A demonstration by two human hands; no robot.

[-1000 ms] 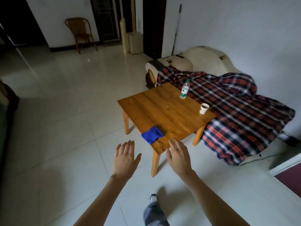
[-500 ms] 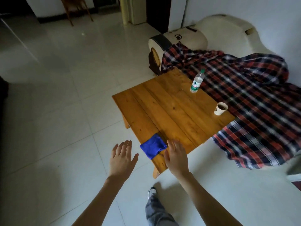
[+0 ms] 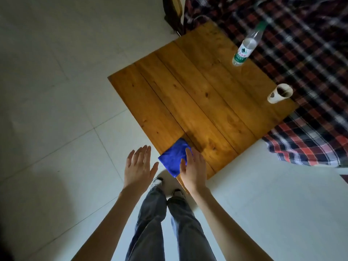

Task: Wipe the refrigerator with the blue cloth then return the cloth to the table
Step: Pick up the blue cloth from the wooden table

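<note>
A folded blue cloth (image 3: 174, 157) lies on the near corner of the low wooden table (image 3: 197, 102), partly hanging over its edge. My right hand (image 3: 194, 169) hovers flat over the cloth's right side, fingers straight, covering part of it; whether it touches the cloth I cannot tell. My left hand (image 3: 139, 166) is held open over the floor just left of the cloth, holding nothing. No refrigerator is in view.
A plastic water bottle (image 3: 246, 47) and a paper cup (image 3: 280, 94) stand along the table's right side. A plaid blanket (image 3: 310, 59) covers furniture behind and right of the table. White tiled floor (image 3: 56, 91) spreads to the left. My legs and shoes are below.
I have stepped up to the table and my view has tipped down. Both hands have come forward; the right hand is now over the cloth's edge.
</note>
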